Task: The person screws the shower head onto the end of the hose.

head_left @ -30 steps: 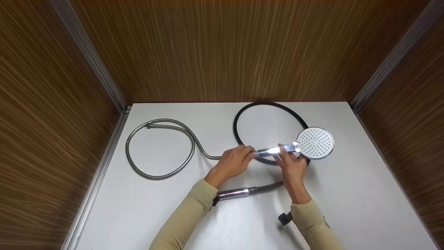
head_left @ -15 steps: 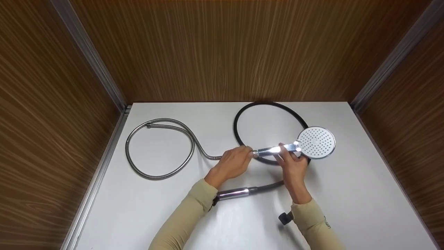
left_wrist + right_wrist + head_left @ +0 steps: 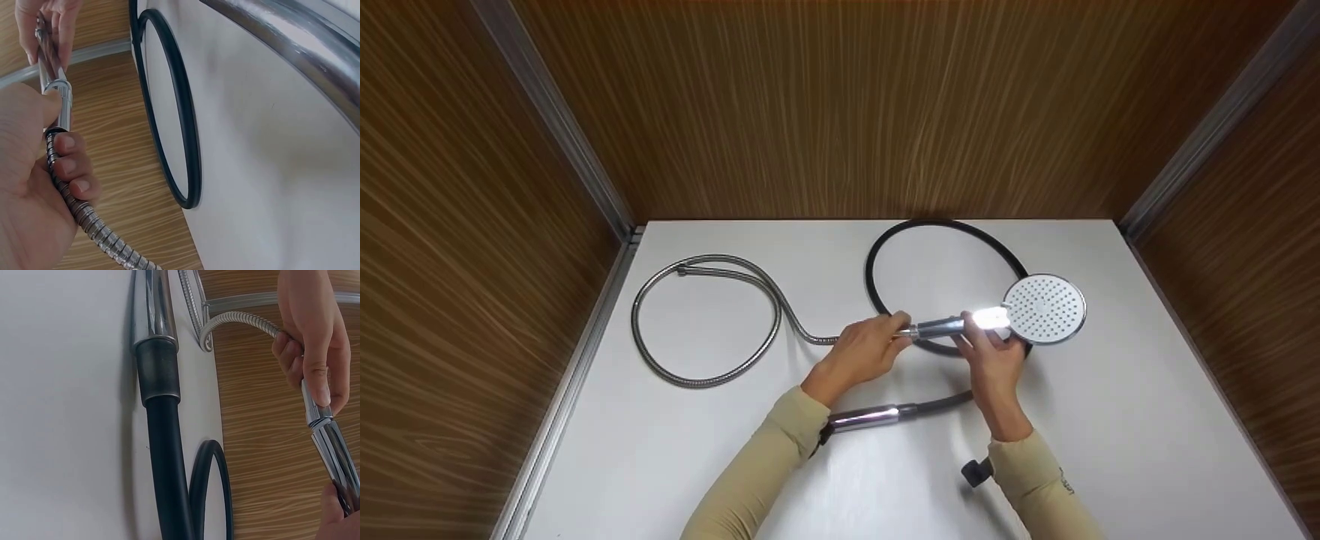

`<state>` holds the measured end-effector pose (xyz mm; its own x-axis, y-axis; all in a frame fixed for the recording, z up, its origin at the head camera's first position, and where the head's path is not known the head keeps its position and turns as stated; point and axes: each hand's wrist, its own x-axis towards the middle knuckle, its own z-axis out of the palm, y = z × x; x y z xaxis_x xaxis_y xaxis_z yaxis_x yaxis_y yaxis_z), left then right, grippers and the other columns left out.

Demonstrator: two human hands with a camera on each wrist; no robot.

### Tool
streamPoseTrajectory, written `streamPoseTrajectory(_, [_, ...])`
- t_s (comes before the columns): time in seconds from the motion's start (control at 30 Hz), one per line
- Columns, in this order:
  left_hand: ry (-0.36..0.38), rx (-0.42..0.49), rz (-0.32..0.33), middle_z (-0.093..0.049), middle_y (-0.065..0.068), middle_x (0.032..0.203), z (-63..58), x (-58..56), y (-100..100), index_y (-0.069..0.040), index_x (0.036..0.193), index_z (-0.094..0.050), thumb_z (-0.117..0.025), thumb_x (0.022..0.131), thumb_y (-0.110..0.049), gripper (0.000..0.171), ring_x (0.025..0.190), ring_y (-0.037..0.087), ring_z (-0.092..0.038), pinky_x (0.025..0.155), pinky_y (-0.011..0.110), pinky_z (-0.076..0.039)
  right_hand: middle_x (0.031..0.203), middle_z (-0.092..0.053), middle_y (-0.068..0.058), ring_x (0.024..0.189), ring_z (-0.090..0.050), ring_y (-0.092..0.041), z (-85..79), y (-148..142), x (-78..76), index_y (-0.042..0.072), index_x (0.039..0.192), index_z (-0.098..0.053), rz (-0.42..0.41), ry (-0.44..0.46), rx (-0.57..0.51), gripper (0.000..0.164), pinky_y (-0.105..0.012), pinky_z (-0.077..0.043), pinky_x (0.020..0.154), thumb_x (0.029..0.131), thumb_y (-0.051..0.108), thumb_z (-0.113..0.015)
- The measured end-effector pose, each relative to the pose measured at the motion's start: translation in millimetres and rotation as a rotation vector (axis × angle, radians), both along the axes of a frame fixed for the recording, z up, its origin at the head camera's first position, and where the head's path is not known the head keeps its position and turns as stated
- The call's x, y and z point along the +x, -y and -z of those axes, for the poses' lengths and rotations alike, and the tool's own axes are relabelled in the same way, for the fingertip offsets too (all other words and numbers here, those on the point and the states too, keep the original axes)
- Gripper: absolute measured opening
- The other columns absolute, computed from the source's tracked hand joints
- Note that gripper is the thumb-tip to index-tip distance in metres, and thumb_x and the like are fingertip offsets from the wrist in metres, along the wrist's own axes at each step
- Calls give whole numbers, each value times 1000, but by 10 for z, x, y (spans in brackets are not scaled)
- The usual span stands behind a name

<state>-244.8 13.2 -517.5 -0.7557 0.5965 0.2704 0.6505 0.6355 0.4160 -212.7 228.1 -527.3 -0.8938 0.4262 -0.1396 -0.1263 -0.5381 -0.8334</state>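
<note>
In the head view my left hand (image 3: 861, 351) grips the end of a ribbed metal shower hose (image 3: 697, 385), thumb and fingers around its chrome connector (image 3: 316, 408). That connector meets the lower end of a chrome shower head handle (image 3: 940, 328); in the right wrist view a little thread shows at the joint. My right hand (image 3: 996, 366) holds the handle near the round white spray face (image 3: 1044, 309), which faces up. The left wrist view shows the hose (image 3: 98, 230) running down across my left palm and curled fingers.
A black hose (image 3: 870, 274) lies looped on the white table (image 3: 720, 465) behind and below my hands. Its chrome cylindrical end (image 3: 866, 417) lies by my left sleeve. A small black block (image 3: 976, 472) is beside the right sleeve. Wood-grain panels (image 3: 840, 112) enclose the table.
The fingers of my left hand have shifted slightly at the connector, and the bright reflection on the handle has moved toward the spray face. Both hands otherwise stay in place.
</note>
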Motion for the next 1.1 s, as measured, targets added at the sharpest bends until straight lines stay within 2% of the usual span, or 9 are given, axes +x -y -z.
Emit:
streamPoseTrajectory(0.13, [2, -16, -9, -71, 5, 99, -33, 16, 6, -11, 129, -64, -54, 111, -31, 28, 85, 20, -66, 74, 36, -60, 114, -66, -14, 103, -77, -21, -16, 14, -4, 14, 162, -26, -2, 2, 4, 81, -42, -63, 98, 96, -9, -68])
streamPoseTrajectory(0.33, [-30, -24, -23, -68, 4, 94, -35, 22, 25, -19, 134, -63, -60, 108, -34, 30, 80, 20, -65, 68, 34, -58, 115, -67, -13, 107, -76, -23, -18, 26, 5, 15, 164, -24, -7, -7, 14, 83, -42, -63, 99, 97, -10, -67])
streamPoseTrajectory(0.43, [-30, -2, -16, -69, 3, 95, -25, 17, 32, -18, 135, -60, -64, 106, -34, 33, 81, 20, -66, 69, 34, -58, 116, -67, -12, 107, -75, -20, -18, 30, 12, 15, 164, -23, -14, -16, 21, 82, -41, -63, 98, 99, -7, -66])
streamPoseTrajectory(0.6, [29, 22, -18, -73, 4, 101, -34, 12, 26, -12, 132, -58, -57, 109, -40, 36, 88, 20, -69, 75, 37, -60, 116, -69, -9, 107, -75, -18, -19, 32, 21, 17, 166, -20, -19, -20, 24, 83, -40, -63, 97, 100, -6, -64])
streamPoseTrajectory(0.73, [70, 14, -39, -70, 2, 96, -48, 17, 9, -12, 122, -63, -45, 113, -41, 36, 82, 17, -64, 72, 33, -57, 113, -71, -7, 106, -75, -18, -34, 31, 20, 18, 166, -21, -15, -12, 19, 84, -40, -64, 97, 99, -6, -65])
streamPoseTrajectory(0.83, [84, 22, -41, -69, 2, 95, -53, 18, 8, -11, 119, -63, -45, 113, -41, 35, 80, 16, -62, 70, 31, -56, 112, -71, -8, 105, -75, -18, -44, 29, 18, 17, 165, -24, -14, -8, 16, 82, -40, -64, 97, 98, -6, -66])
streamPoseTrajectory(0.97, [78, 26, -24, -72, 3, 100, -58, 18, 15, -11, 124, -57, -52, 111, -41, 33, 82, 17, -65, 70, 32, -57, 114, -70, -10, 107, -75, -20, -51, 22, 27, 15, 163, -25, -22, -8, 18, 80, -41, -64, 97, 98, -7, -66])
streamPoseTrajectory(1.1, [35, -3, -13, -68, 1, 91, -65, 14, 13, -15, 120, -58, -50, 111, -42, 30, 77, 15, -60, 66, 31, -54, 118, -68, -12, 113, -74, -24, -62, 19, 40, 16, 163, -24, -27, -3, 24, 82, -41, -63, 98, 98, -7, -67])
